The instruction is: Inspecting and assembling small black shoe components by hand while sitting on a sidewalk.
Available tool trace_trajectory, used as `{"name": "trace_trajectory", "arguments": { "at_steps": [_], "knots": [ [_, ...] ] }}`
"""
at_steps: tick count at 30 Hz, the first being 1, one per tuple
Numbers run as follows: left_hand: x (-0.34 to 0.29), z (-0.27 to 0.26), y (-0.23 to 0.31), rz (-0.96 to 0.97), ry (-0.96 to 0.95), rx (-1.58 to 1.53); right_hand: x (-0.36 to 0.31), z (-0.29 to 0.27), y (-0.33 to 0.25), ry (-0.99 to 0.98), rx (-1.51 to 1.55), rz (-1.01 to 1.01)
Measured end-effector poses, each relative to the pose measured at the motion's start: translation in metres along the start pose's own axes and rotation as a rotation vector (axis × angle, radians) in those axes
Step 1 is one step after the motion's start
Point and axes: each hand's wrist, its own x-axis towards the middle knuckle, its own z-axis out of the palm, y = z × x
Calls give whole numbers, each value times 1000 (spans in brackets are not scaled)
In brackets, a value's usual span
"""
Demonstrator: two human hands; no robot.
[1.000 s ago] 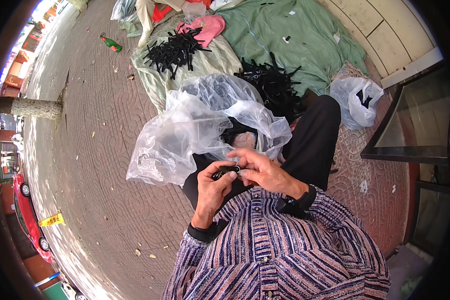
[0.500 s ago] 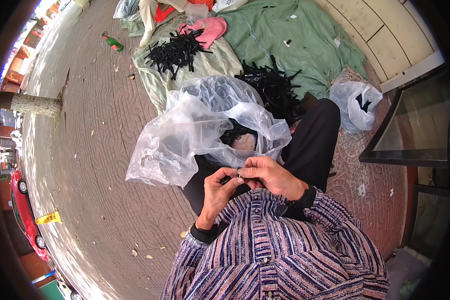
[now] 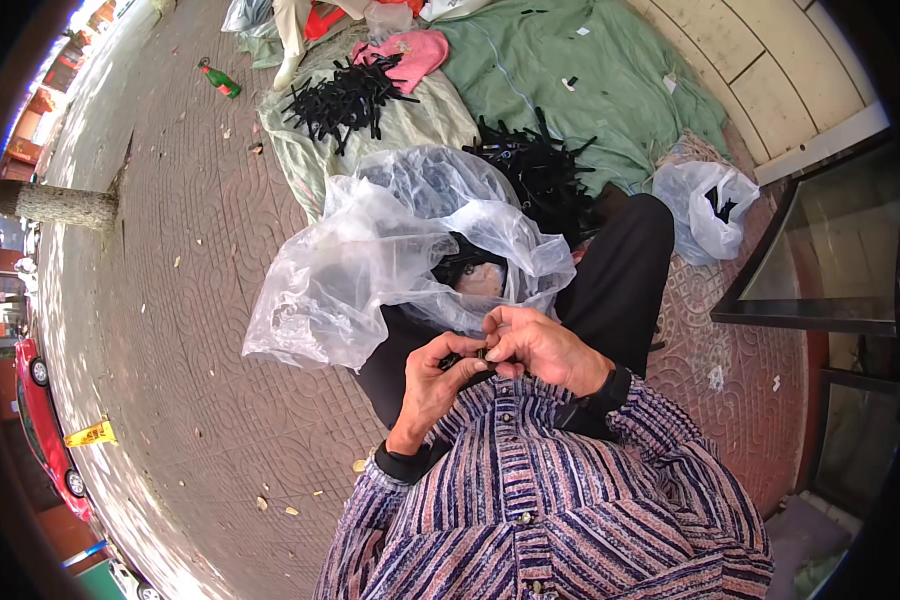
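Observation:
Close in front of my chest, my left hand [image 3: 434, 392] and my right hand [image 3: 552, 352] meet at the fingertips. Both are closed in a pinch on a small dark piece [image 3: 481, 353] with a pale glint; its kind is too small to make out. Just beyond, a crumpled clear plastic bag [image 3: 320, 300] lies across my lap, its mouth open on black items and something pale pinkish. Behind the bag is a heap of black strap-like pieces [image 3: 545, 180]. Another heap of black strips [image 3: 342, 100] lies farther off to the left.
A green sheet [image 3: 610, 80] covers the paving ahead. A pink cloth [image 3: 420, 58] lies by the far heap, near another person's leg [image 3: 288, 40]. A white plastic bag [image 3: 705, 210] and a dark-framed glass panel [image 3: 820, 250] stand at right. A green bottle [image 3: 220, 80] is at far left.
My right fingers have shifted slightly on the small dark piece, and the thumb has moved. Both hands stay together; the whole view has shifted a little.

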Motion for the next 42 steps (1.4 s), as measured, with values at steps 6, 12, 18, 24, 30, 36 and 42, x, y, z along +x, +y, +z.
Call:
{"name": "trace_trajectory", "arguments": {
  "at_steps": [6,12,18,24,30,36,42],
  "knots": [
    [-2,0,5,19,-49,57,-2,1,5,-15,-167,-58],
    [-3,0,-1,66,-128,163,-7,-13,10,-117,-334,107],
    [35,3,-5,-249,117,2,-12,-23,5,-9,-129,46],
    [123,-27,-104,138,220,967,-13,-43,7,268,-219,-192],
    [142,-12,-122,-20,99,1281,-8,-59,-22,620,-432,-411],
    [139,-18,-118,55,173,1340,60,-107,-40,882,-833,-1006],
    [85,-43,-58,-401,178,-157,119,-101,3,303,-1391,-564]
  ]
}}
